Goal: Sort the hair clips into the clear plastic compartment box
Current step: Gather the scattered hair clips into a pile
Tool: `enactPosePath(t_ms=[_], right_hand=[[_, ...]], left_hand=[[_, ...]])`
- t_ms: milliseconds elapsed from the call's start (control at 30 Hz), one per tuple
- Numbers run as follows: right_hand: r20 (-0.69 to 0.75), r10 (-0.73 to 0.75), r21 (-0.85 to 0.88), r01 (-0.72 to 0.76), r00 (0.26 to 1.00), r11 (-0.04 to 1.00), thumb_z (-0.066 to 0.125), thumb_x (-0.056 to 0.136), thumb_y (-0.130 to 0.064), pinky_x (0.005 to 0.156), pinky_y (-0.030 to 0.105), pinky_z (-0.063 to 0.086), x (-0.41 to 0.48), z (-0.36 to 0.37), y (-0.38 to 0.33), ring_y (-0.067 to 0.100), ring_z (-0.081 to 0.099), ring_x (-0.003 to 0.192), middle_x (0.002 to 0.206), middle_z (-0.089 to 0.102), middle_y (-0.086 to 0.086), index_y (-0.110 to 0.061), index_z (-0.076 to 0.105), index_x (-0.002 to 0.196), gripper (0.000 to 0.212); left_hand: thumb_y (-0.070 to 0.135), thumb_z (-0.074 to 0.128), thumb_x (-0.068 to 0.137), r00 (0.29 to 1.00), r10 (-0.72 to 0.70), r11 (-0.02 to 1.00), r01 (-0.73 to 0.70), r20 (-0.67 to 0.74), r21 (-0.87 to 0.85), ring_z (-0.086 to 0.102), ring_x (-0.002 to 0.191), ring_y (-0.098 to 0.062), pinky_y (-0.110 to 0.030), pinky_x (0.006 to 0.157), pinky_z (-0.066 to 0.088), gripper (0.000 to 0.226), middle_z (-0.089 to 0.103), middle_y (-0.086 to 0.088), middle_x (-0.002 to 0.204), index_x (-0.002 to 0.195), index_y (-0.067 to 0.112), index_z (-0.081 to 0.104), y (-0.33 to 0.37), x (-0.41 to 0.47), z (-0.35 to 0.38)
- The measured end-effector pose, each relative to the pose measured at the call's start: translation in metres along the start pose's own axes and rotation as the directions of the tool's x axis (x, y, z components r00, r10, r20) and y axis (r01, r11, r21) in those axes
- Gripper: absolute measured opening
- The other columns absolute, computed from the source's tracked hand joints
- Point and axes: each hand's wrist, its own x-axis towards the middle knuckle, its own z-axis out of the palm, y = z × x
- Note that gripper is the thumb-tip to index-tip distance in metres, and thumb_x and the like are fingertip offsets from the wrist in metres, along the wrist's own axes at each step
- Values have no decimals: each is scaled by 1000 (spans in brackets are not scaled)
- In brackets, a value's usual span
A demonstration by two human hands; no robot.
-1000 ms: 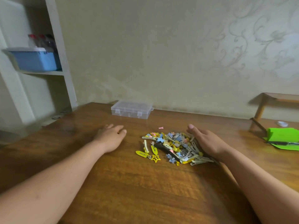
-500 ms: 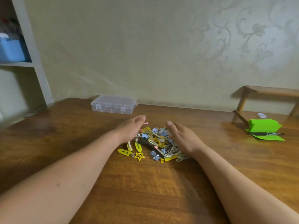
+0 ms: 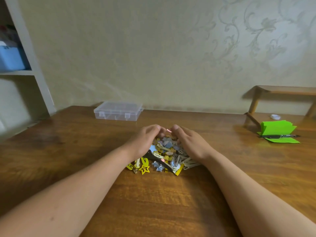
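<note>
A pile of small hair clips (image 3: 166, 153), yellow, blue, cream and pink, lies on the wooden table (image 3: 153, 194). My left hand (image 3: 144, 141) cups the pile's left side and my right hand (image 3: 189, 142) cups its right side, fingertips almost meeting at the far edge. Both hands rest against the pile with curved fingers, gripping no single clip. A yellow star clip (image 3: 144, 169) and a few others lie loose at the near edge. The clear plastic compartment box (image 3: 118, 111) stands with its lid down, farther back to the left, near the wall.
Green paper sheets (image 3: 277, 130) with a black pen (image 3: 280, 136) on them lie at the right. Behind them stands a small wooden rack (image 3: 280, 93), with a white roll (image 3: 275, 116) under it. A white shelf unit (image 3: 25, 65) with a blue bin (image 3: 10, 59) is at the left.
Both hands have closed in around the pile from either side, pushing the clips into a tighter heap. The view has shifted, so the pile and box sit more central.
</note>
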Motion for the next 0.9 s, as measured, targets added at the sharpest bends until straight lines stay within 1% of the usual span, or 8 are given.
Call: enactPosePath(t_ms=[100, 233, 367, 500, 633, 700, 767, 900], right_hand=[[-110, 53, 102, -42, 992, 994, 30, 110, -60, 108, 47, 50, -1, -6, 5, 23, 68, 115, 121, 76, 3, -12, 69, 128, 64], [4, 5, -37, -4, 1000, 999, 26, 109, -64, 108, 41, 47, -1, -2, 4, 22, 62, 124, 134, 69, 1, -21, 62, 142, 65], [-11, -3, 91, 4, 1000, 996, 30, 108, -65, 108, 46, 51, 1, -2, 8, 16, 69, 115, 126, 75, -4, -25, 66, 138, 61], [-89, 41, 247, -18, 995, 969, 34, 110, -58, 108, 48, 52, 0, -9, 12, 13, 71, 112, 115, 78, -5, -18, 68, 134, 58], [-69, 23, 62, -18, 997, 998, 29, 109, -64, 114, 42, 46, -9, -10, 8, 20, 62, 132, 140, 69, 0, -20, 64, 143, 66], [-39, 23, -78, -26, 999, 997, 27, 110, -62, 107, 32, 41, -16, -13, 4, 24, 55, 138, 149, 62, 3, -18, 57, 149, 66], [-20, 26, -153, -28, 999, 988, 27, 111, -61, 101, 32, 39, -19, -13, 4, 26, 55, 137, 150, 61, 5, -18, 54, 151, 65], [38, 7, -174, 0, 999, 985, 29, 108, -65, 104, 35, 45, -18, -4, -1, 24, 60, 130, 145, 65, 4, -22, 59, 145, 64]], left_hand=[[51, 27, 113, 997, -6, 999, 9, -82, 36, 57, 132, -6, -44, 122, 41, 50, 66, 12, 138, 136, 29, 66, 3, 6, -9], [57, 22, 112, 993, -92, 983, 78, 73, 166, 33, 157, -14, -41, 128, 26, 59, 39, 9, 169, 161, 33, 45, 11, 25, -10], [71, 23, 98, 971, -120, 970, 70, 206, 233, 50, 145, -13, -50, 126, 33, 61, 58, 13, 154, 139, 50, 63, 8, 39, -2], [56, 28, 111, 970, -98, 982, 58, 221, 180, 58, 134, -6, -38, 123, 35, 52, 69, 16, 138, 133, 35, 71, 16, 20, -4], [68, 29, 102, 977, -61, 986, 27, 204, 164, 52, 140, 0, -39, 125, 33, 63, 64, 23, 145, 140, 37, 68, 15, -5, -14], [65, 28, 109, 991, -63, 988, 45, 117, 150, 47, 146, -3, -36, 122, 32, 58, 57, 20, 154, 147, 37, 62, 9, -19, -21], [67, 26, 109, 997, -75, 987, 70, 32, 146, 41, 150, -8, -34, 120, 30, 62, 49, 16, 160, 155, 36, 53, 7, -36, -21], [64, 24, 110, 996, -80, 956, 69, 28, 284, 40, 152, -14, -31, 111, 32, 62, 45, 11, 165, 161, 33, 42, 14, -51, -2]])
